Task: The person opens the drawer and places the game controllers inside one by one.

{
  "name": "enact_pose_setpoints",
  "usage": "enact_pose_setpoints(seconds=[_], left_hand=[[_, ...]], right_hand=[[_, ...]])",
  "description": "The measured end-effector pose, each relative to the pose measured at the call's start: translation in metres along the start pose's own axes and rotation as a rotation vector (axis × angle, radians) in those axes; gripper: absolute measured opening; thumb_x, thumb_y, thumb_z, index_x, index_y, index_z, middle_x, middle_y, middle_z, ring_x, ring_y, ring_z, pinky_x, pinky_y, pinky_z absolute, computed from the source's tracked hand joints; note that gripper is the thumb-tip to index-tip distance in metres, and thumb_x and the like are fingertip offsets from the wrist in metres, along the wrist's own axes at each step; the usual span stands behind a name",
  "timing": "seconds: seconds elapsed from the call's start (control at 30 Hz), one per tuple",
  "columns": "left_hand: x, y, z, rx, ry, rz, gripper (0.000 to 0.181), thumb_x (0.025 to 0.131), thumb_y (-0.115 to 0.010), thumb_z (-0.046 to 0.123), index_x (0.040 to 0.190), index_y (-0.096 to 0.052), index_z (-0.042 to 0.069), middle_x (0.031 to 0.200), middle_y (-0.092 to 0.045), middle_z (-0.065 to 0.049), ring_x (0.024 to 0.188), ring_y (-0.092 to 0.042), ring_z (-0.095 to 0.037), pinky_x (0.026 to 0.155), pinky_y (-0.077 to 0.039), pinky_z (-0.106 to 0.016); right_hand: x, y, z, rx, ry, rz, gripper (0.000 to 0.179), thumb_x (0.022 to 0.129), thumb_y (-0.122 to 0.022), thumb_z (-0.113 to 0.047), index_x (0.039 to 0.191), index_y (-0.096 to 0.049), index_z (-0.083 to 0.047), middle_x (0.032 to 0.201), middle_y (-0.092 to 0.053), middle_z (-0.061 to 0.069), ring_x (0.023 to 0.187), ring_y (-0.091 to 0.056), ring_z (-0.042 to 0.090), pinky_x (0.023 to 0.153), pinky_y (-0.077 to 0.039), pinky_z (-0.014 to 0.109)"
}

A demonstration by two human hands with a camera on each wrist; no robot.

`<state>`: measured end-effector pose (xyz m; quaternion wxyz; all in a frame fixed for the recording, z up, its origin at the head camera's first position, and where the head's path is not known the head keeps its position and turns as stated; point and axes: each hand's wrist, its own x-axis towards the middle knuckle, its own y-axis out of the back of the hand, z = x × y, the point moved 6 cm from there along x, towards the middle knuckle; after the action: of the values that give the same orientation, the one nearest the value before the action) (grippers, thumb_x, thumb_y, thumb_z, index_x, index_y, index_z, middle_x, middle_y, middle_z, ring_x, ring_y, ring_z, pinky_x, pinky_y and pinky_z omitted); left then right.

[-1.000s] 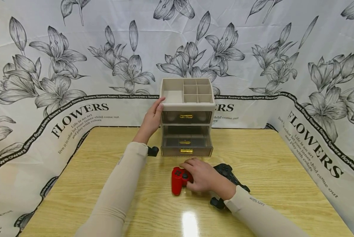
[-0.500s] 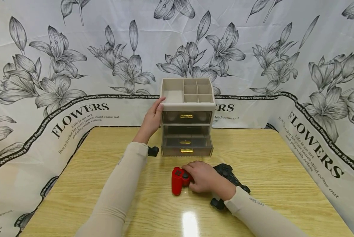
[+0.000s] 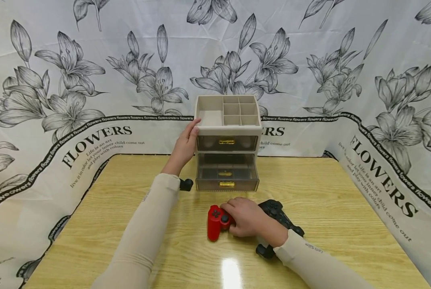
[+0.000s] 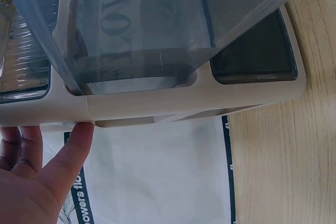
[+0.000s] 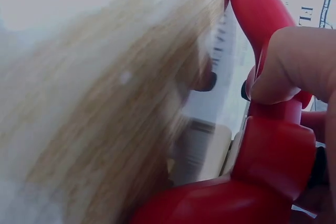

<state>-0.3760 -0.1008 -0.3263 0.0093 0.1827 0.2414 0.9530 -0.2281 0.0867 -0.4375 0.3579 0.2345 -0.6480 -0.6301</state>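
Gripping the red controller (image 3: 214,224), right fingers (image 5: 286,66) clear the drawer's edge (image 3: 242,186).

The red controller (image 3: 213,229) is smooth plastic, glossy enough to catch pale highlights; the black controller (image 3: 272,208) looks like plastic of a duller finish. The organizer (image 3: 228,130) is cream plastic, smooth and softly satin, its drawers (image 3: 209,185) see-through smoky plastic with shiny, metallic-looking gold handles (image 3: 226,142). The wood-grained desk (image 3: 186,249) reflects light in a glossy patch. The backdrop (image 3: 136,44) looks like lightly creased cloth, the sleeves (image 3: 139,230) matt, smooth fabric.
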Motion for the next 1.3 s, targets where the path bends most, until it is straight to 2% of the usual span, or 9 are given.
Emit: enact_pose_setpoints(seconds=[0.27,0.7,0.97,1.13,1.3], left_hand=[[0.001,0.0,-0.001,0.001,-0.001,-0.003,0.056,0.1,-0.025,0.06,0.15,-0.033,0.036,0.156,-0.034,-0.005,0.141,-0.036,-0.034,0.109,-0.034,-0.059],[0.0,0.0,0.001,-0.002,0.013,-0.004,0.054,0.1,-0.025,0.059,0.15,-0.032,0.039,0.157,-0.033,-0.004,0.141,-0.036,-0.035,0.109,-0.034,-0.059],[-0.001,0.001,0.001,0.005,0.012,-0.001,0.051,0.1,-0.025,0.059,0.148,-0.033,0.043,0.157,-0.034,-0.004,0.141,-0.036,-0.034,0.109,-0.034,-0.058],[-0.001,0.001,0.0,-0.005,0.014,-0.005,0.048,0.1,-0.025,0.06,0.146,-0.032,0.049,0.157,-0.033,-0.003,0.141,-0.036,-0.033,0.109,-0.034,-0.058],[0.0,0.001,-0.001,-0.01,-0.001,-0.003,0.048,0.1,-0.026,0.06,0.146,-0.032,0.048,0.157,-0.034,-0.003,0.141,-0.035,-0.032,0.11,-0.034,-0.058]], right_hand=[[-0.001,0.005,-0.003,0.003,-0.007,0.007,0.053,0.074,-0.068,-0.029,0.124,-0.062,-0.014,0.106,-0.065,-0.001,0.095,-0.061,0.017,0.085,-0.052,0.036],[-0.002,0.02,-0.008,0.006,-0.014,0.034,0.054,0.075,-0.068,-0.03,0.126,-0.061,-0.014,0.108,-0.065,-0.001,0.097,-0.061,0.017,0.088,-0.052,0.038],[-0.002,0.04,-0.012,-0.007,0.003,0.093,0.054,0.073,-0.069,-0.028,0.125,-0.063,-0.013,0.105,-0.065,-0.001,0.093,-0.061,0.016,0.084,-0.053,0.035],[-0.001,0.055,-0.013,-0.025,0.028,0.169,0.053,0.072,-0.071,-0.031,0.122,-0.064,-0.013,0.104,-0.067,-0.002,0.09,-0.061,0.015,0.08,-0.053,0.034],[0.0,0.069,-0.014,-0.027,0.061,0.227,0.052,0.071,-0.072,-0.029,0.12,-0.065,-0.013,0.104,-0.068,-0.002,0.09,-0.062,0.016,0.081,-0.053,0.035]])
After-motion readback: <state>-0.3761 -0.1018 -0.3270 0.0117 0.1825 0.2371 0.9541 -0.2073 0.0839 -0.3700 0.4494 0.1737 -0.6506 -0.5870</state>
